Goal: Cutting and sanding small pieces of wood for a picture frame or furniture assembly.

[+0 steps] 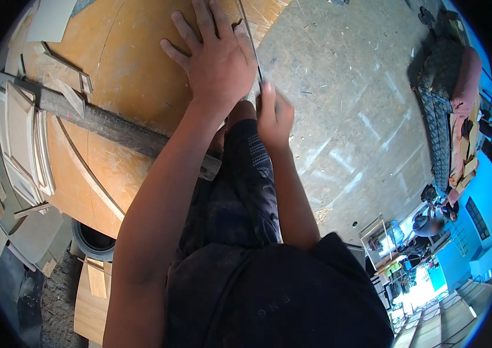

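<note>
Left hand spread flat on orange board; thin blade just right, end clamped in right hand.

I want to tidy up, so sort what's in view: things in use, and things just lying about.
In use:
thin-bladed tool, in the right hand
orange-brown board, under the left hand

Apparently just lying about:
curved wooden strip
white panel
dark quilted padding
</note>
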A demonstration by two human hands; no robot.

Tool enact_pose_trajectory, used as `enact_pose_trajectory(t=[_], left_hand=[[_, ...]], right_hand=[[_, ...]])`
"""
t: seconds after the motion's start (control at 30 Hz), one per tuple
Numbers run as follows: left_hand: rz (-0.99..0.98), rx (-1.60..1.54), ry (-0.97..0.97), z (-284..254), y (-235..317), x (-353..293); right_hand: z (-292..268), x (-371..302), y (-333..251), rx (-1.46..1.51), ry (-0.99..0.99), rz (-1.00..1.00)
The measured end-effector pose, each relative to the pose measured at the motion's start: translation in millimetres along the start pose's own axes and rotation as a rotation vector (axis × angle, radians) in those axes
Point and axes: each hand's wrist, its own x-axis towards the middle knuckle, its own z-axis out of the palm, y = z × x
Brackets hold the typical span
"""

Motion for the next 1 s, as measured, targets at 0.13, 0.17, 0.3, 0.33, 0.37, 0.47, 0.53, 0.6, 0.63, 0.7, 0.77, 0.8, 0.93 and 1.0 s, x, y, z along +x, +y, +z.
enact_pose_trajectory(t=[0.13, 0.17, 0.3, 0.33, 0.37, 0.47, 0.53, 0.6, 0.63, 0.7, 0.77, 0.8, 0.93, 1.0], left_hand=[[-0.004, -0.015, -0.002, 0, 8, 2], [-0.001, -0.033, 0.006, -1, 8, -1], [0.022, 0.02, -0.024, -2, 2, 0], [0.017, 0.023, -0.022, 0, -1, 0], [0.011, 0.028, -0.02, 2, -3, -1], [0.026, -0.016, 0.001, 0, -1, 0], [0.014, 0.005, -0.009, -2, -3, -1], [0.012, 0.018, -0.018, 0, 3, 1], [0.009, -0.003, -0.025, -1, 7, 0], [0.006, -0.003, -0.028, -4, 6, 1], [0.016, -0.018, -0.018, -5, 6, 0], [0.017, -0.019, -0.015, -4, 5, 0], [0.01, 0.009, -0.013, 0, 1, 1], [0.021, -0.004, 0.017, -1, -1, 2]], right_hand=[[-67, -96, 32, -0.113, -0.05, 0.303], [-69, -97, 30, -0.094, -0.043, 0.309], [-23, -33, 3, -0.116, 0.004, 0.108], [-6, -4, -9, -0.076, -0.011, 0.018], [7, 26, -19, -0.056, -0.021, -0.022], [11, 32, -25, -0.05, -0.017, -0.038], [2, 1, -13, -0.078, -0.016, -0.002], [-30, -57, 12, -0.127, -0.014, 0.148], [-45, -83, 17, -0.152, -0.015, 0.283], [-61, -99, 23, -0.13, -0.018, 0.286], [-57, -91, 18, -0.153, 0.001, 0.246], [-44, -69, 16, -0.187, 0.017, 0.199], [13, 37, -20, -0.014, 0.006, -0.044], [10, 18, -14, 0.014, -0.005, 0.006]])
